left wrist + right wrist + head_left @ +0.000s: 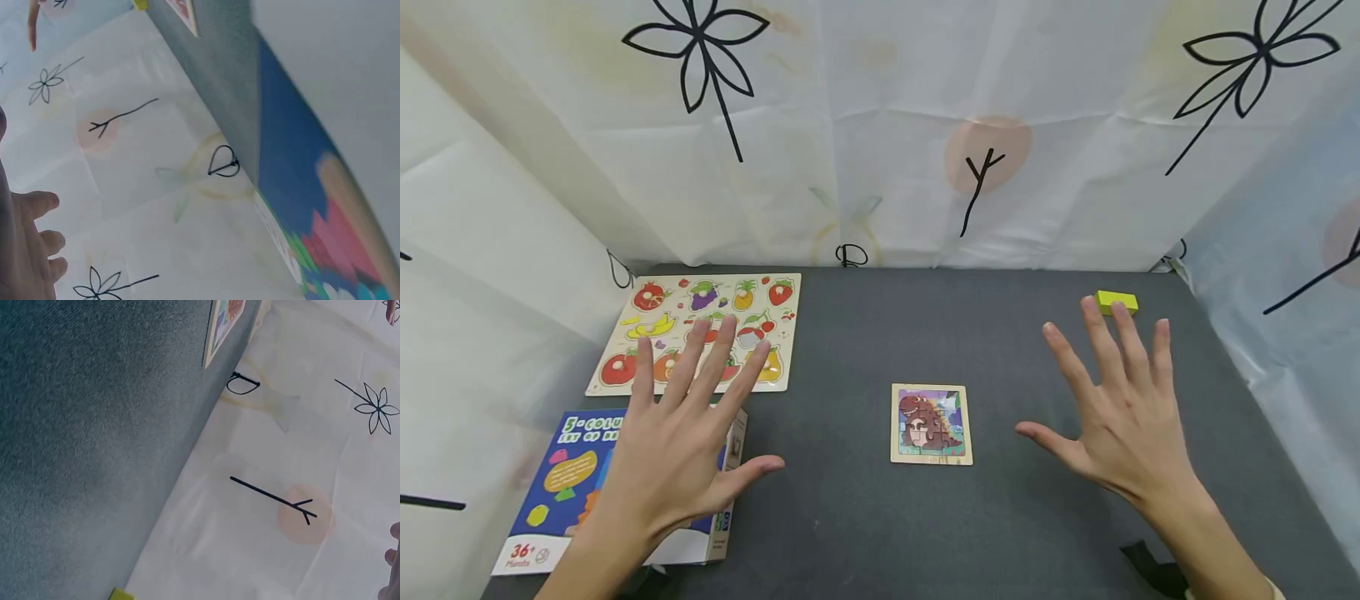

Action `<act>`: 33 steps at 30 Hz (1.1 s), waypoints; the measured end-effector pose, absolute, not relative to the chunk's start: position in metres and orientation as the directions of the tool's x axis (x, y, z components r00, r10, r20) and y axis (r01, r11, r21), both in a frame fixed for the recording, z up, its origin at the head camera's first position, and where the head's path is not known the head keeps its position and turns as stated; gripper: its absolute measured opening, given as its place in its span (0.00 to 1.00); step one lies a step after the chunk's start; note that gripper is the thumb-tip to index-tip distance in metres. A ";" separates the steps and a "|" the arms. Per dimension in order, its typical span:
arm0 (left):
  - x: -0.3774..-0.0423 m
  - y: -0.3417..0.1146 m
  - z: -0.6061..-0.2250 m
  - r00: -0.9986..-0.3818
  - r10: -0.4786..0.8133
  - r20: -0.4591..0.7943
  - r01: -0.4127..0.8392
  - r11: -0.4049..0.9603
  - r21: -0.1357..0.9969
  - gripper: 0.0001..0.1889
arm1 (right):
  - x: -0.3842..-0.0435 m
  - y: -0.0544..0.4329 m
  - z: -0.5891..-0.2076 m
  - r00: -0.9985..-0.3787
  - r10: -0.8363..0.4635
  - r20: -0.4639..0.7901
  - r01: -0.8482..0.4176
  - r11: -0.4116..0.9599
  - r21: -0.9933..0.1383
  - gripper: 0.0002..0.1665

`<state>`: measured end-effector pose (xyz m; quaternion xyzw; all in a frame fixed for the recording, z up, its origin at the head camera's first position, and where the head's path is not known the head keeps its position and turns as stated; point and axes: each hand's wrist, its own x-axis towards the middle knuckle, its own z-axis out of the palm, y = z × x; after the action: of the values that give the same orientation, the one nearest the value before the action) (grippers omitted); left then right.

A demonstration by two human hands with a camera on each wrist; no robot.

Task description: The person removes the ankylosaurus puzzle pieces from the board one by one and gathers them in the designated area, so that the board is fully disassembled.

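In the head view my left hand [688, 454] hovers with fingers spread above a blue box [576, 492] and the near edge of a fruit puzzle board [790, 333]. It holds nothing. My right hand [1127, 417], also spread and holding nothing, is over the right part of the table, its fingertips overlapping a yellow block [1116, 300] in the view. Between the hands lies a small square dinosaur puzzle [931, 423] in a wooden frame, with its picture pieces fitted in. Part of the left hand [31, 244] shows at the edge of the left wrist view.
The dark grey table [850, 517] is bordered by white curtains [895, 108] with black plant drawings at the back and both sides. A dark strap [1153, 571] is by the right wrist. The blue box stands close to the left curtain.
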<state>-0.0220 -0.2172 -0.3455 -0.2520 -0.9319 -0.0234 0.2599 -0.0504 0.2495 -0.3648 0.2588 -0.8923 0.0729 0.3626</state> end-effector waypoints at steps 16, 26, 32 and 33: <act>-0.020 -0.177 -0.348 -0.781 0.456 0.427 0.500 0.866 -0.010 0.48 | -0.051 0.233 -0.372 -0.609 -0.432 0.665 -0.553 0.832 0.033 0.57; -0.015 -0.153 -0.356 -0.802 0.512 0.307 0.553 0.831 0.058 0.36 | -0.053 0.209 -0.382 -0.611 -0.490 0.622 -0.639 0.769 -0.021 0.49; -0.014 -0.136 -0.368 -0.793 0.571 0.213 0.596 0.799 0.076 0.35 | -0.055 0.191 -0.392 -0.657 -0.541 0.526 -0.676 0.731 -0.094 0.46; -0.014 -0.133 -0.371 -0.790 0.581 0.198 0.603 0.794 0.078 0.34 | -0.056 0.189 -0.394 -0.662 -0.549 0.510 -0.682 0.723 -0.108 0.44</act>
<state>-0.0140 -0.1327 -0.3707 -0.3136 -0.9435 -0.0685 0.0819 -0.0556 0.1887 -0.3937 0.3419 -0.8999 0.1463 0.2278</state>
